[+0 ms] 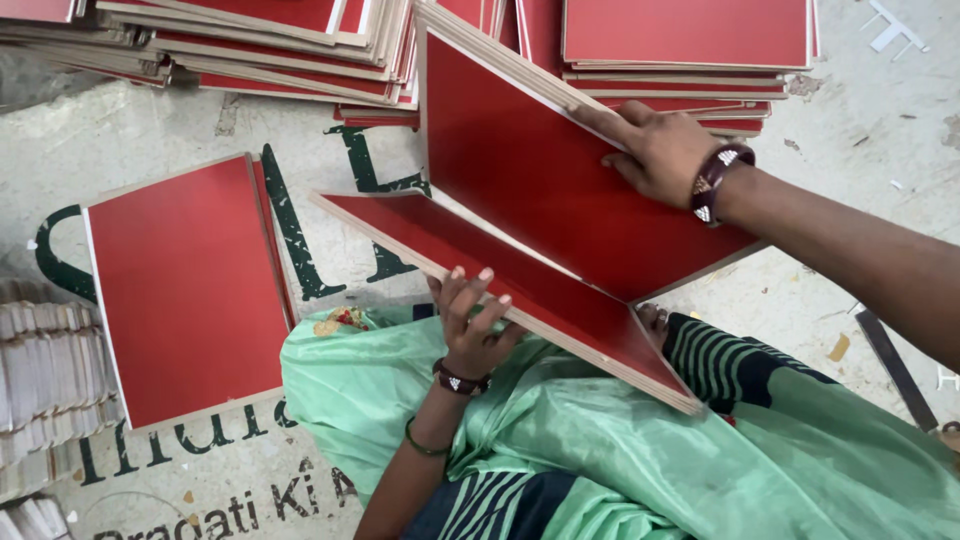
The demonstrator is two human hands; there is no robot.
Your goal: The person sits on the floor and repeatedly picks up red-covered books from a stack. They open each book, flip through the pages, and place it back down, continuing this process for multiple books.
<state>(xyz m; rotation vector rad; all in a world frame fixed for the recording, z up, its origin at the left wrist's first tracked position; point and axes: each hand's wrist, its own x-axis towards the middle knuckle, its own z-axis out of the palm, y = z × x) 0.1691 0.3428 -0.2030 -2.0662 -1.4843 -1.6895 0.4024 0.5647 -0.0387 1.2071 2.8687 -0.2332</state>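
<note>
Our left hand (470,325) rises from below with the wrist bent back and fingers curled over an edge, gripping, while our right arm stretches in from the right, its hand (655,150) palm down with fingers clasped.

The pale concrete floor (880,140), painted with dark green lettering, carries stacks of red boards (690,50) along its top edge and a smaller red board pile (185,285) at left.

Green drape (600,440) over striped navy cloth (730,365); beaded maroon bracelets (712,182), a thin green bangle (425,445).
</note>
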